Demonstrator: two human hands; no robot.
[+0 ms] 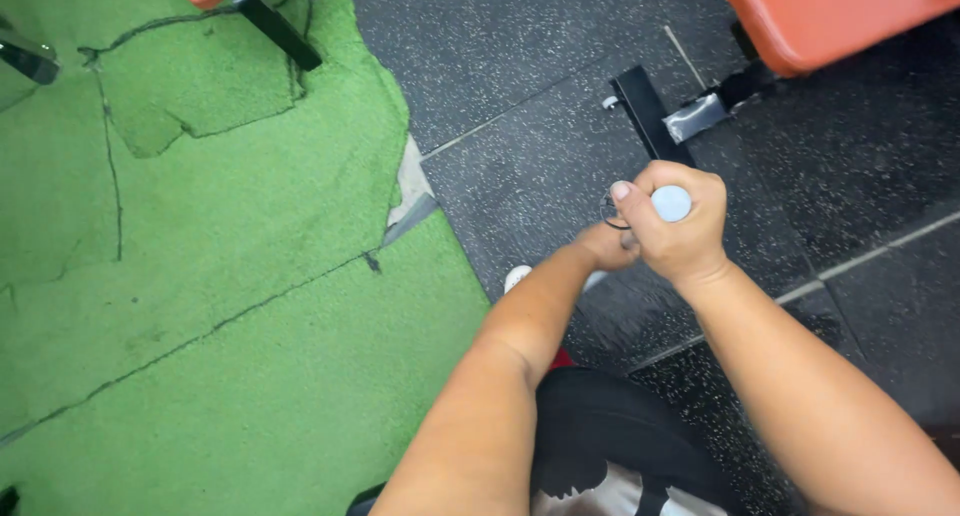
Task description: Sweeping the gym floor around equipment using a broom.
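Our right hand (678, 226) is a tight fist around a bar (671, 203), forearm running in from lower right. Only the bar's pale round end shows, facing up at us, so its axis runs upright. Our left hand (603, 246) sits just below, its grip hidden; both hover over dark floor (520, 86)
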